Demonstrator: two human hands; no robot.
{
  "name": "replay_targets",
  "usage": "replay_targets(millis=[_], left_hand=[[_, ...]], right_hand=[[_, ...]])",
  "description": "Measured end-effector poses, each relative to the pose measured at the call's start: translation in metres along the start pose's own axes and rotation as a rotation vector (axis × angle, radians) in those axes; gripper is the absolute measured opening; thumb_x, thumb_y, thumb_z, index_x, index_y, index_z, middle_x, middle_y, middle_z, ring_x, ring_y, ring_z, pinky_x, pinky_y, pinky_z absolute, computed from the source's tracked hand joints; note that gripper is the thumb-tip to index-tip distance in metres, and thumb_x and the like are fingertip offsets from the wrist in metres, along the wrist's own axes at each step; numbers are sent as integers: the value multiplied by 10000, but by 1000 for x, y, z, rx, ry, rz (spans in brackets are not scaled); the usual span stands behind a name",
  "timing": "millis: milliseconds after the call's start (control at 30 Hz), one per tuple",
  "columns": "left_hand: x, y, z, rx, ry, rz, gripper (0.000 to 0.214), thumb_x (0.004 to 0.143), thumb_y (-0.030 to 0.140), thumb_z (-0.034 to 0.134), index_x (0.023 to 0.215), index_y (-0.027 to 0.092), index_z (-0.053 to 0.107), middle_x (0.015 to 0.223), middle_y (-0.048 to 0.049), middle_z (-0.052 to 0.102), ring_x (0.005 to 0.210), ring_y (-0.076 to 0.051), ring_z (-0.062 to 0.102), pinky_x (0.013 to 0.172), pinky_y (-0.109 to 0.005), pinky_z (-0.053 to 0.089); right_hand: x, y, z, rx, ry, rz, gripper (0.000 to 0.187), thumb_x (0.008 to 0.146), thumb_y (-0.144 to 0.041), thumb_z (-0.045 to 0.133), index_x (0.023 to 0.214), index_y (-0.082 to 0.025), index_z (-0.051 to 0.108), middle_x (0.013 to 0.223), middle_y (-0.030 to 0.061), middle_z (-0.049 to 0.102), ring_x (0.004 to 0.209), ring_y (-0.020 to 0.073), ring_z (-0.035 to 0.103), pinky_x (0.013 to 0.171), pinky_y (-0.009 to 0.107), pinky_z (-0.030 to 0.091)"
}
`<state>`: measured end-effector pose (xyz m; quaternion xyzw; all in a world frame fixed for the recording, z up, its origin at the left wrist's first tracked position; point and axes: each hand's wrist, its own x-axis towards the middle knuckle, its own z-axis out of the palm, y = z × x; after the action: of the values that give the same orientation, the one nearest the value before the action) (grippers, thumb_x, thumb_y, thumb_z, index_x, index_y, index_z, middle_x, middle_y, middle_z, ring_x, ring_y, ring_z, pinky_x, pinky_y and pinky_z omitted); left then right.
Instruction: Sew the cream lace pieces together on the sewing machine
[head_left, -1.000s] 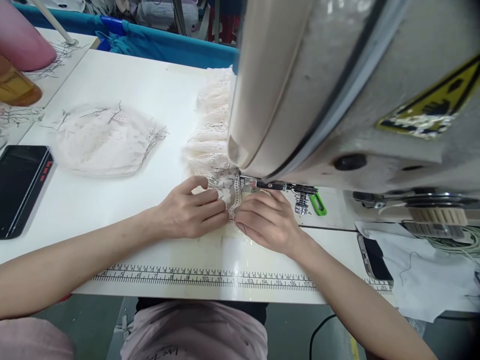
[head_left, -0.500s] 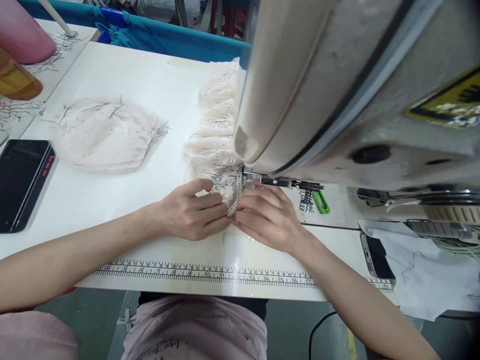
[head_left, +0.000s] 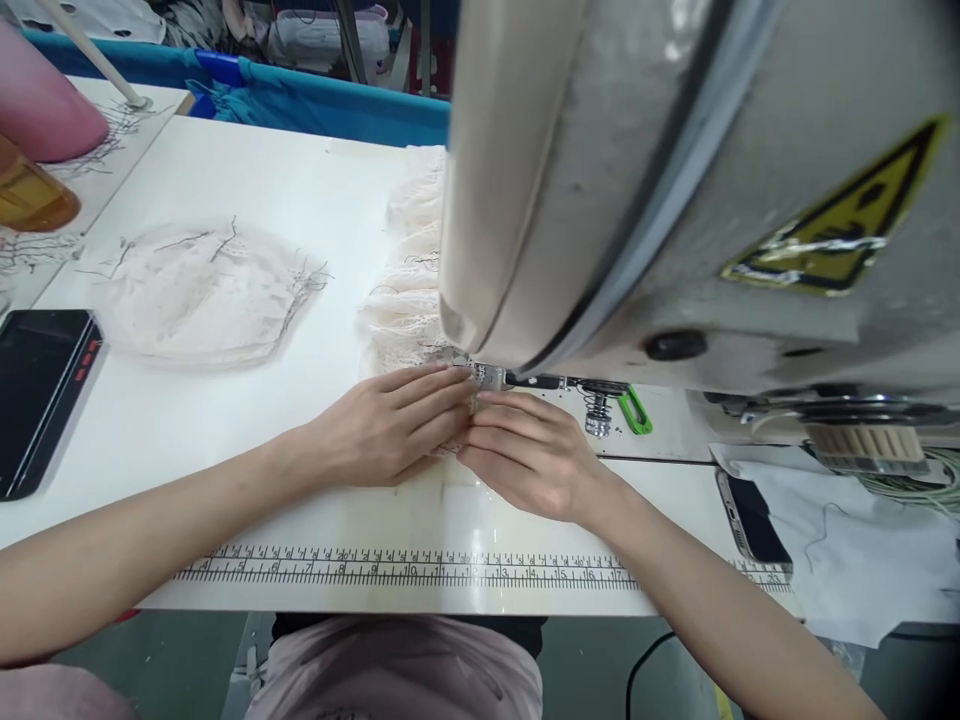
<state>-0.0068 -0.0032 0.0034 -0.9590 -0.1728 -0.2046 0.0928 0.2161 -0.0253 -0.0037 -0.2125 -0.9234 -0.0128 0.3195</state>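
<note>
My left hand [head_left: 394, 425] lies on a strip of cream lace [head_left: 405, 290], fingers stretched toward the presser foot [head_left: 491, 377] of the sewing machine [head_left: 675, 180]. My right hand [head_left: 529, 455] rests beside it, fingers flat and pressed on the near end of the lace just in front of the foot. The two hands touch at the fingertips. Behind the machine head the lace runs in gathered folds toward the table's far edge. Most of the lace under my fingers is hidden.
A pile of sheer lace pieces [head_left: 199, 290] lies on the white table [head_left: 247, 170] at the left. A black phone [head_left: 37, 390] sits at the left edge, another phone [head_left: 750, 520] at the right. A ruler scale [head_left: 405, 570] runs along the front edge. A green clip [head_left: 634, 408] lies by the needle plate.
Both hands have slid forward toward the presser foot, the left fingers straightening out. The lace end that stood between the hands now lies covered under them.
</note>
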Motion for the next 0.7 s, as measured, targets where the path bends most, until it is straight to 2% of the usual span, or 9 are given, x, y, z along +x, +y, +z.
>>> replay_targets(millis=[100, 200, 400, 533, 700], left_hand=[[-2, -1, 4, -82, -106, -85, 455, 962, 324, 413, 1292, 25, 509, 1268, -184, 624, 1256, -270, 540, 1028, -385, 483], [-3, -1, 5, -89, -146, -129, 488, 923, 317, 456, 1333, 54, 492, 1293, -175, 613, 1280, -293, 523, 1048, -419, 472], [-1, -3, 3, -99, -93, -121, 464, 874, 295, 513, 1278, 73, 565, 1228, -155, 659, 1213, -296, 582, 1006, -425, 511], [1, -4, 3, -83, -69, -107, 436, 874, 292, 519, 1232, 55, 594, 1197, -162, 674, 1169, -290, 614, 995, -411, 521], [0, -5, 3, -77, -86, -115, 441, 870, 293, 515, 1243, 70, 590, 1174, -155, 685, 1146, -293, 626, 970, -415, 532]], right_hand=[[1, -1, -1, -11, 8, 20, 98, 854, -112, 650, 796, -191, 650, 867, -39, 746, 873, 119, 681, 958, 318, 557], [0, -2, 0, -21, 17, 19, 74, 851, -112, 658, 825, -182, 661, 864, -40, 749, 846, 118, 682, 928, 303, 560], [2, -4, 4, -49, 52, 1, 62, 861, -119, 648, 826, -170, 651, 836, -29, 738, 833, 104, 669, 897, 276, 549], [2, -6, 4, -73, 10, 17, 85, 878, -107, 607, 855, -170, 659, 836, -31, 737, 847, 113, 671, 799, 236, 553], [-1, -6, 5, -67, -24, 25, 130, 901, -94, 557, 894, -182, 652, 859, -27, 736, 872, 109, 664, 762, 231, 550]])
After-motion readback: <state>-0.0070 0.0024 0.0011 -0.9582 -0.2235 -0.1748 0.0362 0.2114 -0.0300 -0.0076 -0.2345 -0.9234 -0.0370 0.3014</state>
